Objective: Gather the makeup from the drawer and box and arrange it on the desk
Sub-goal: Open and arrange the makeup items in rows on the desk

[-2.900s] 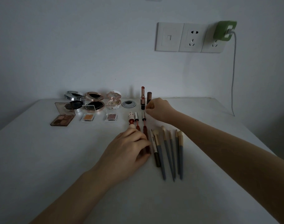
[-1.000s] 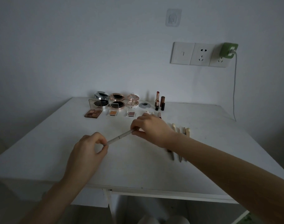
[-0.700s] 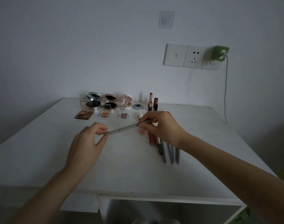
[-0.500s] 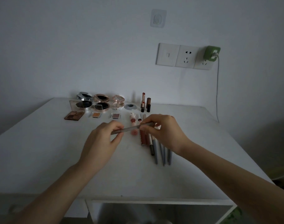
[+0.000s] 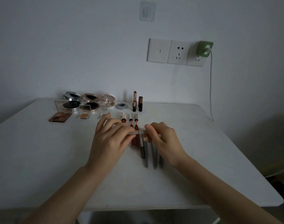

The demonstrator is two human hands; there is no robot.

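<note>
Left hand (image 5: 110, 143) pinches one end of a slim grey pencil (image 5: 139, 132) between thumb and forefinger, other fingers spread loose. Right hand (image 5: 164, 139) pinches the other end, fingers curled round it. Pencil held crosswise, low over the front row of the layout, above the lip glosses (image 5: 134, 141) and the brushes (image 5: 152, 156); can't tell if it touches them

Step, as I read it: placing this pencil into the row, late in the arranging, most makeup already laid out. Next move likely needs the pencil turned to run parallel with the brushes and set down beside them, one hand letting go, without nudging the neighbours out of line

Surface: white desk (image 5: 41, 159), dim light. Back row near the wall: open compacts (image 5: 89, 102), eyeshadow palette (image 5: 60, 117), two upright lipsticks (image 5: 134, 101), a round cable grommet (image 5: 122, 106) between compacts and lipsticks

Room: plain wall, socket panel (image 5: 177, 52) with a green charger (image 5: 204, 49) plugged in, its cable (image 5: 210, 88) hanging down past the desk's far right corner, clear adhesive hook (image 5: 147, 11) higher up
</note>
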